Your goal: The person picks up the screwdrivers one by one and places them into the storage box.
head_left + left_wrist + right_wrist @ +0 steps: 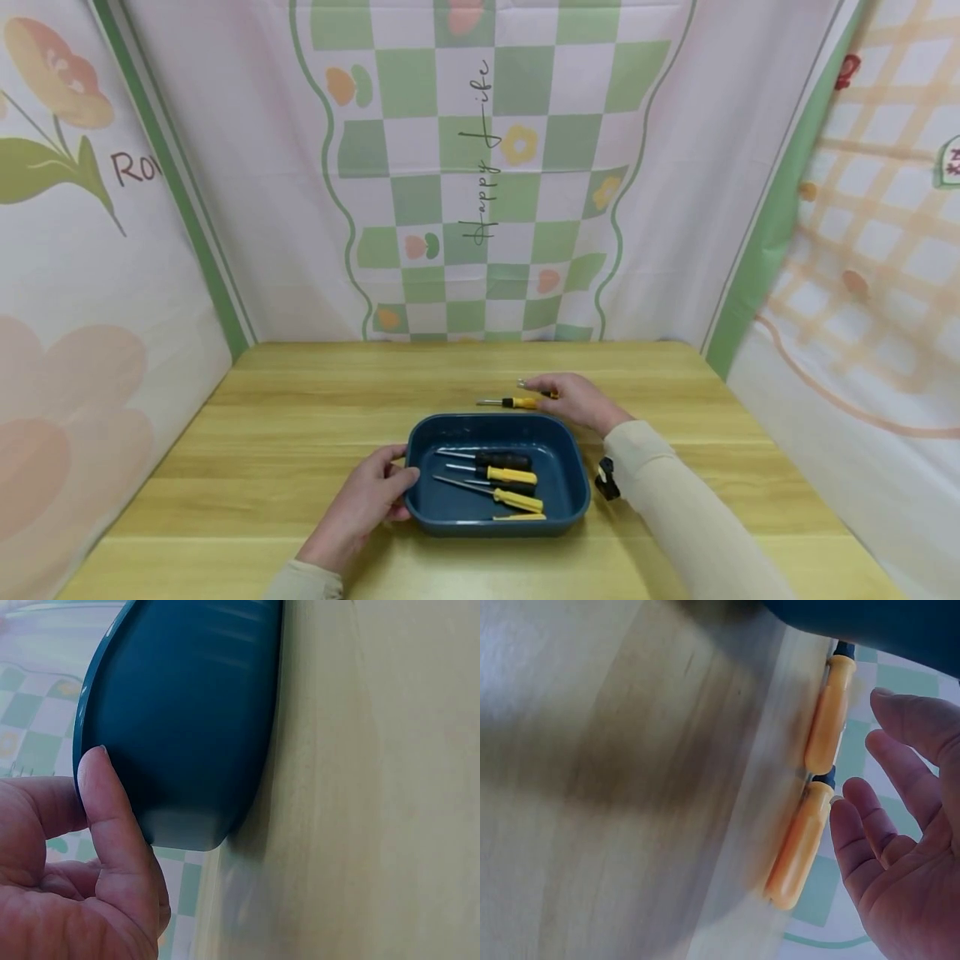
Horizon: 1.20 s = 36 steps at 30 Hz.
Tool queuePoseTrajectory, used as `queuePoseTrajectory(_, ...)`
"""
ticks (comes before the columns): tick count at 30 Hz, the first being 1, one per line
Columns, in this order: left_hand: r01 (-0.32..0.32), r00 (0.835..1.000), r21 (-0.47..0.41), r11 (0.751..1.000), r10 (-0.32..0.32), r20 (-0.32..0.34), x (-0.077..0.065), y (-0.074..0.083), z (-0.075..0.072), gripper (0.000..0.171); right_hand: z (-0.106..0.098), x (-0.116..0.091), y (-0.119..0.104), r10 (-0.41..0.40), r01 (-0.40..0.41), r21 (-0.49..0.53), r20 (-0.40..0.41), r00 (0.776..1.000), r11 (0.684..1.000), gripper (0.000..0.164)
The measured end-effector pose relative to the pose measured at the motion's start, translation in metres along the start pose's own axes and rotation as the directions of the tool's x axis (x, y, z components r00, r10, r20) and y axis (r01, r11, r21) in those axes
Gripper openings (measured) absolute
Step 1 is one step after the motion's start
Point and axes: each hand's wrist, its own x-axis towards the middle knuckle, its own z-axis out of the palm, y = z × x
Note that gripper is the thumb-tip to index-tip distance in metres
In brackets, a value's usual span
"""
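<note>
My left hand (372,492) grips the left end of a dark blue tray (565,483), its thumb over the rim and its fingers outside; the left wrist view shows the pinch close up. Inside the tray lie several screwdrivers, among them one with a black handle (510,461) and one with a yellow handle (517,500). Behind the tray, my right hand (576,402) hovers with parted fingers over two yellow-handled screwdrivers on the table. The right wrist view shows the nearer handle (830,716) and the other handle (801,847) beside the fingertips, with nothing held.
The wooden table (300,433) stretches out around the tray. At its back hangs a green-and-white checked curtain (465,192), with printed cloths on the left (75,333) and right (862,292). A black wrist strap (607,479) sits at my right sleeve.
</note>
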Motion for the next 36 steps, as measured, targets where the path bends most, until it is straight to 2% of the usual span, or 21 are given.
queuePoseTrajectory(7,-0.003,1.0,-0.006,1.0,0.003,0.007,0.0,-0.001,-0.001,0.052,0.004,0.004,0.001,-0.006,0.007,-0.01,0.036,0.999,1.0,0.037)
queuePoseTrajectory(14,-0.003,1.0,0.001,1.0,0.003,0.011,0.0,-0.001,0.0,0.053,0.006,0.006,0.001,0.036,-0.033,-0.037,0.073,0.997,0.999,0.036)
queuePoseTrajectory(20,0.0,1.0,0.0,1.0,0.0,0.005,0.0,-0.001,0.0,0.052,0.006,0.008,0.001,0.024,-0.019,-0.062,0.082,0.996,0.998,0.036)
queuePoseTrajectory(28,-0.007,1.0,-0.004,1.0,0.007,0.011,0.001,-0.002,0.0,0.053,0.007,0.013,0.0,0.071,-0.068,-0.031,0.113,0.991,0.997,0.034)
queuePoseTrajectory(36,-0.002,1.0,-0.002,1.0,0.002,0.011,0.0,-0.001,-0.001,0.053,0.008,0.015,0.0,0.034,-0.026,-0.072,0.114,0.993,0.997,0.031)
